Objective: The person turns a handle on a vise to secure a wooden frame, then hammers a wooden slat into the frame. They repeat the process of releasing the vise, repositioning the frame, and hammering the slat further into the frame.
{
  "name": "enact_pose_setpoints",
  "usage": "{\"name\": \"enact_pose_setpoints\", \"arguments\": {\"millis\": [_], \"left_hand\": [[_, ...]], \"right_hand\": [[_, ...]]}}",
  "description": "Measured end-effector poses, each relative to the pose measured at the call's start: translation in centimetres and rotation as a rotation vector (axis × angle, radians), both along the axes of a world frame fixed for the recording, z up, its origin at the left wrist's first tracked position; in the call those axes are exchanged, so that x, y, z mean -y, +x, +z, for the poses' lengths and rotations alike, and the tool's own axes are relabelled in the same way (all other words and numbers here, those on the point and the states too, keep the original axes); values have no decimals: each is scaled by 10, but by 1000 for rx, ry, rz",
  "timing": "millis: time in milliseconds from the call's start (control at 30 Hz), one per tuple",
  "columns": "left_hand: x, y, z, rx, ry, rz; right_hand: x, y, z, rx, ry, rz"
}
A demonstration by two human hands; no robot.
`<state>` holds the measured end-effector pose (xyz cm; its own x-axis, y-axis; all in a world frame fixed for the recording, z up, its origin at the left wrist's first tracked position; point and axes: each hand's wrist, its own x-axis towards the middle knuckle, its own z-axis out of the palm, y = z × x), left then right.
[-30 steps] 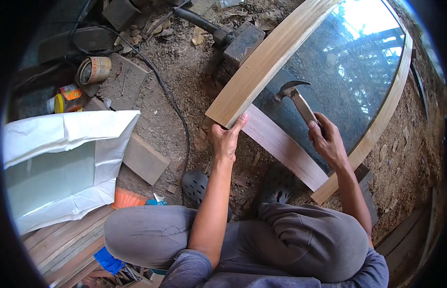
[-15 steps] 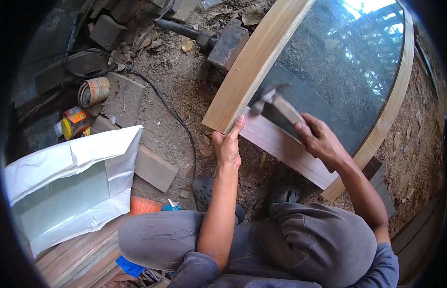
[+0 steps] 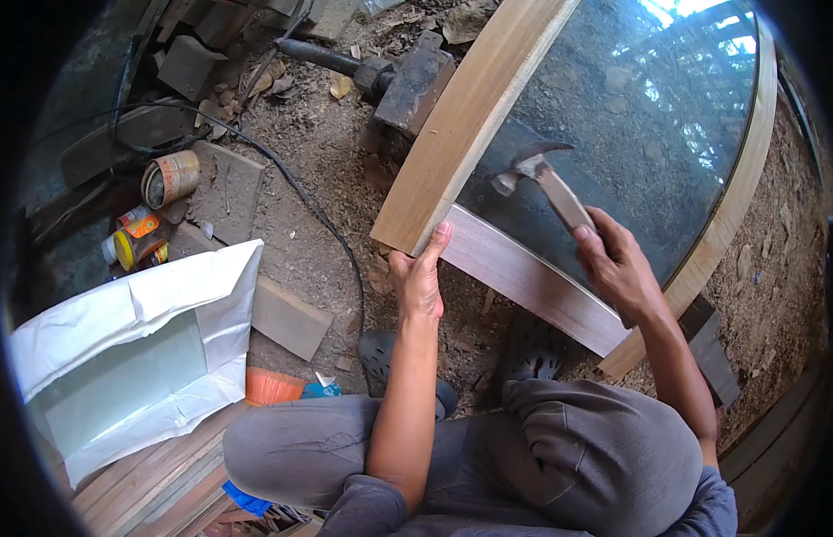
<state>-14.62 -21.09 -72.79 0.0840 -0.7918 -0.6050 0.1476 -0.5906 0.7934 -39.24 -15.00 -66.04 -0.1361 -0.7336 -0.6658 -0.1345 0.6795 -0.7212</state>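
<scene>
A wooden frame [image 3: 470,125] with a glass pane [image 3: 613,116] in it reaches from the middle to the upper right. My left hand [image 3: 421,277] grips its near left corner, with the thumb on top by the joint with the short bottom rail [image 3: 533,277]. In my right hand [image 3: 620,266] is a claw hammer [image 3: 546,183], held by its wooden handle. The hammer's head is over the glass near the left side piece, apart from the wood. Beneath the left side of the frame is a rusty metal clamp [image 3: 412,85].
Paper-wrapped glass [image 3: 121,376] lies at lower left on stacked wooden strips [image 3: 157,465]. Cans, a yellow-lidded jar [image 3: 135,242] and wood offcuts [image 3: 287,318] lie on the left. A black cable [image 3: 318,210] crosses the sawdust-covered ground. My feet are just below the frame.
The hammer and my right hand have moved right and the hammer head now stands away from the frame corner. My left hand keeps its hold on the corner.
</scene>
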Motion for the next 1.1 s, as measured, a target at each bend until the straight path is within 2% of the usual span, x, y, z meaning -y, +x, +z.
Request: {"name": "enact_pose_setpoints", "arguments": {"millis": [67, 167, 233, 300, 367, 400, 500, 533, 633, 700, 767, 1100], "left_hand": [[-2, -1, -2, -9, -5, -16], [-14, -7, -3, -38, -1, 39], [-40, -20, -5, -257, 57, 176], [-77, -36, -9, -332, 95, 147], [-119, -52, -15, -378, 190, -128], [-134, -58, -15, -397, 244, -258], [-157, -79, 1, -412, 354, -446], [-168, -79, -5, -378, 330, -605], [-190, -88, -16, -437, 420, -686], [-194, -91, -21, -407, 386, -756], [-190, -95, -20, -264, 310, -923], [-188, -97, -17, -267, 293, -919]], "right_hand": [[-15, -12, 14, 77, 69, -119], [-46, -38, 41, -22, 148, -180], [-72, -58, 57, -62, 227, -223], [-101, -85, 66, -156, 279, -114], [-127, -103, 72, -388, 310, 84], [-124, -103, 87, -358, 386, 78], [-129, -105, 103, -474, 515, 239], [-132, -104, 103, -488, 533, 230], [-136, -99, 103, -497, 551, 247], [-138, -97, 103, -444, 616, 218], [-149, -98, 98, -486, 564, 272], [-152, -91, 98, -479, 580, 320]]}}
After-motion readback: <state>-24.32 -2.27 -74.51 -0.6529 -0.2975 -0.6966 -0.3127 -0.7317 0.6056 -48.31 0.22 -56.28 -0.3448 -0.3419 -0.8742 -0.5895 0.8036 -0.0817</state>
